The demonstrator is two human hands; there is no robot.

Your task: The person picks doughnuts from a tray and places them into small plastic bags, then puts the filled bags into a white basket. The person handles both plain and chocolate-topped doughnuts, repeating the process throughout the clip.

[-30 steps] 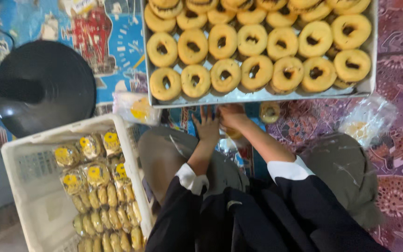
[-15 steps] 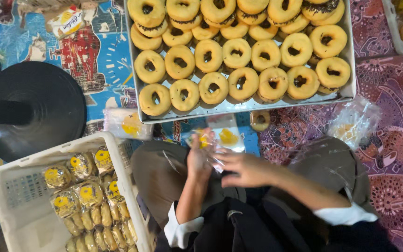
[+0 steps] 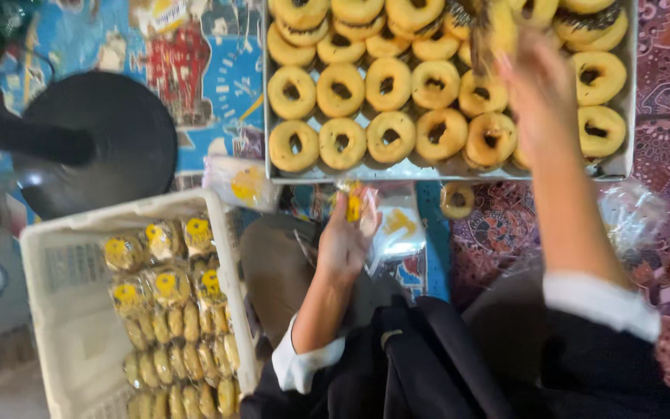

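My left hand (image 3: 344,242) holds a clear plastic bag with a yellow print (image 3: 391,226) above my lap. My right hand (image 3: 535,87) reaches out over the tray of ring doughnuts (image 3: 459,169), blurred, with its fingers at a doughnut (image 3: 495,31) in the back rows; whether it grips it is unclear. The tray holds several rows of plain golden doughnuts (image 3: 343,143), with a few dark-topped ones at the far right (image 3: 600,23). One loose doughnut (image 3: 457,199) lies on the mat just in front of the tray.
A white plastic crate (image 3: 56,310) at my left holds several bagged doughnuts (image 3: 168,289). A round black pan (image 3: 94,140) lies upper left. More clear bags (image 3: 240,183) and crumpled plastic (image 3: 630,217) lie beside my knees on the patterned mat.
My right hand has left the bag at my lap and stretched up over the tray. My left hand still holds the bag. The view has shifted nearer the tray.
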